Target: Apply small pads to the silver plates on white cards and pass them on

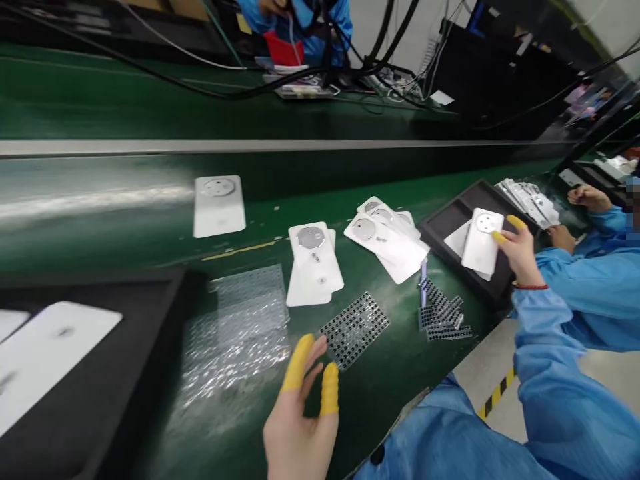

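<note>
Right hand: We had our right hand (520,252) closed on a white panel (481,241), pinching it between yellow finger cots (515,222), with a red band (531,287) around the wrist.

Held panel: We held it upright-tilted just above a black tray (443,230), over another white sheet (457,241).

Left hand: Our left hand (303,420) was wide open and held nothing, its fingers spread and two of them capped in yellow cots (329,390).

Nearest to it: A black-dotted sheet (354,330) lay just beside the fingertips; we could not tell whether they touched it.

On the bench: A green workbench (365,407) carried a stack of white panels (313,263), a fanned group of panels (385,240), a lone panel (219,207), a pile of dotted sheets (443,313) and bubble wrap (235,333).

Lower left: A second black tray (150,347) held large white panels (50,353).

Beside us: A co-worker's hands (585,198) in blue sleeves were at a stack of panels (527,203), apart from ours.

Far side: Another person in blue (300,27) sat beyond black cables (200,87).
</note>
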A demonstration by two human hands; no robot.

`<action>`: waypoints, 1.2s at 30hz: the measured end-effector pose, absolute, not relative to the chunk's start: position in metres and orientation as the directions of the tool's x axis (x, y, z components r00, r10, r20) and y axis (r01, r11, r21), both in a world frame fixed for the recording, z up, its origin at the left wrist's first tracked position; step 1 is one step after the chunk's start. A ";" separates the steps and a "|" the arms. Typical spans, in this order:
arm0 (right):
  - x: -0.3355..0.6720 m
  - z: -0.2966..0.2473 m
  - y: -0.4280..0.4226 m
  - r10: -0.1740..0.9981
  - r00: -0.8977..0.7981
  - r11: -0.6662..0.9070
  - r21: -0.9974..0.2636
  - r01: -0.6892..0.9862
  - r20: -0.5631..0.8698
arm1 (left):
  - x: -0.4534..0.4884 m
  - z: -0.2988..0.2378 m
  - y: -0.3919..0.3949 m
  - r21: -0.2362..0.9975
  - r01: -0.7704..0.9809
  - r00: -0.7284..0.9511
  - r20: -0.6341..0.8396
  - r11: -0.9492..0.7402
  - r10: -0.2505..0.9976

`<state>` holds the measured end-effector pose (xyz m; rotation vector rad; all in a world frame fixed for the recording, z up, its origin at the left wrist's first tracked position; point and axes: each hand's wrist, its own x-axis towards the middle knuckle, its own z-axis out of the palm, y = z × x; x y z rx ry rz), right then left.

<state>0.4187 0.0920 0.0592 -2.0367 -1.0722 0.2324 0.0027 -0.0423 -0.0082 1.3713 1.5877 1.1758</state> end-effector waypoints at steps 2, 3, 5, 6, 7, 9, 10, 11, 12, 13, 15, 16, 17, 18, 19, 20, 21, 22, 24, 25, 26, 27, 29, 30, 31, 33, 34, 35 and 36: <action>0.448 0.057 0.098 0.753 0.627 -0.367 -0.663 0.652 0.200 | -0.001 -0.024 -0.037 0.831 0.555 -0.141 0.149 -0.047 0.979; 0.452 0.055 0.099 0.759 0.614 -0.374 -0.628 0.683 0.217 | -0.001 -0.030 -0.034 0.771 0.630 -0.102 0.196 -0.089 0.975; 0.442 0.050 0.097 0.782 0.561 -0.342 -0.564 0.752 0.273 | 0.002 -0.038 -0.025 0.698 0.696 0.006 0.232 -0.170 0.973; 0.426 0.047 0.093 0.806 0.505 -0.290 -0.537 0.792 0.309 | 0.005 -0.040 -0.021 0.687 0.699 0.054 0.224 -0.197 0.973; 0.404 0.044 0.087 0.836 0.432 -0.220 -0.514 0.829 0.338 | 0.007 -0.041 -0.017 0.687 0.696 0.088 0.208 -0.209 0.974; 0.346 0.034 0.067 0.910 0.188 0.013 -0.478 0.878 0.370 | 0.011 -0.040 -0.011 0.697 0.688 0.112 0.170 -0.200 0.979; 0.313 0.026 0.055 0.936 0.064 0.116 -0.478 0.871 0.345 | 0.012 -0.039 -0.010 0.703 0.686 0.108 0.157 -0.188 0.982; 0.281 0.018 0.042 0.942 -0.086 0.242 -0.481 0.843 0.325 | 0.012 -0.038 -0.009 0.708 0.685 0.101 0.142 -0.173 0.985; 0.251 0.008 0.031 0.904 -0.310 0.421 -0.476 0.773 0.295 | 0.011 -0.036 -0.008 0.716 0.680 0.097 0.123 -0.156 0.988; 0.225 -0.001 0.021 0.850 -0.450 0.526 -0.464 0.712 0.274 | 0.011 -0.035 -0.008 0.726 0.674 0.094 0.099 -0.137 0.991; 0.192 -0.019 0.008 0.787 -0.553 0.610 -0.472 0.636 0.272 | 0.007 -0.032 -0.007 0.751 0.654 0.088 0.037 -0.085 0.995; 0.184 -0.026 0.004 0.785 -0.553 0.612 -0.495 0.617 0.281 | 0.005 -0.030 -0.006 0.767 0.639 0.083 -0.001 -0.052 0.997; 0.181 -0.032 0.003 0.788 -0.540 0.605 -0.528 0.596 0.294 | 0.003 -0.028 -0.004 0.786 0.618 0.079 -0.043 -0.015 0.996; 0.181 -0.035 0.002 0.790 -0.531 0.600 -0.565 0.567 0.307 | 0.000 -0.026 -0.003 0.806 0.591 0.077 -0.089 0.026 0.993; 0.184 -0.036 0.003 0.786 -0.529 0.601 -0.596 0.532 0.319 | -0.003 -0.023 -0.001 0.827 0.558 0.081 -0.140 0.071 0.987; 0.187 -0.035 0.004 0.775 -0.535 0.610 -0.619 0.495 0.336 | -0.006 -0.020 0.001 0.848 0.517 0.093 -0.195 0.120 0.976; 0.190 -0.033 0.004 0.759 -0.543 0.625 -0.632 0.457 0.358 | -0.009 -0.017 0.003 0.868 0.467 0.111 -0.249 0.171 0.962; 0.193 -0.029 0.005 0.743 -0.552 0.640 -0.642 0.423 0.378 | -0.011 -0.014 0.004 0.885 0.408 0.135 -0.300 0.223 0.945; 0.195 -0.020 0.005 0.719 -0.566 0.658 -0.656 0.370 0.402 | -0.016 -0.007 0.005 0.909 0.266 0.191 -0.377 0.322 0.906; 0.195 -0.015 0.004 0.713 -0.571 0.661 -0.662 0.353 0.408 | -0.017 -0.004 0.004 0.911 0.189 0.216 -0.404 0.367 0.889; 0.194 -0.011 0.003 0.711 -0.577 0.660 -0.665 0.351 0.402 | -0.018 -0.002 0.003 0.906 0.115 0.231 -0.424 0.408 0.876; 0.193 -0.008 0.003 0.716 -0.585 0.653 -0.664 0.366 0.382 | -0.018 0.000 0.000 0.895 0.049 0.233 -0.442 0.443 0.866; 0.192 -0.003 0.002 0.736 -0.590 0.629 -0.656 0.416 0.332 | -0.016 0.002 -0.005 0.870 -0.055 0.203 -0.471 0.490 0.858; 0.190 -0.003 0.002 0.746 -0.584 0.620 -0.654 0.434 0.320 | -0.014 0.002 -0.008 0.859 -0.095 0.178 -0.482 0.503 0.858; 0.189 -0.002 0.003 0.752 -0.573 0.616 -0.655 0.437 0.326 | -0.012 0.001 -0.010 0.851 -0.129 0.154 -0.490 0.509 0.858; 0.186 -0.003 0.003 0.749 -0.543 0.632 -0.658 0.410 0.381 | -0.006 0.001 -0.015 0.840 -0.179 0.116 -0.500 0.513 0.858; 0.185 -0.003 0.003 0.742 -0.529 0.647 -0.648 0.402 0.413 | -0.003 0.000 -0.017 0.837 -0.197 0.100 -0.501 0.511 0.859; 0.184 -0.003 0.003 0.733 -0.524 0.663 -0.626 0.410 0.434 | -0.001 0.000 -0.019 0.836 -0.211 0.083 -0.502 0.507 0.861; 0.183 -0.004 0.003 0.723 -0.533 0.680 -0.593 0.431 0.440 | 0.001 0.000 -0.021 0.836 -0.220 0.067 -0.502 0.503 0.862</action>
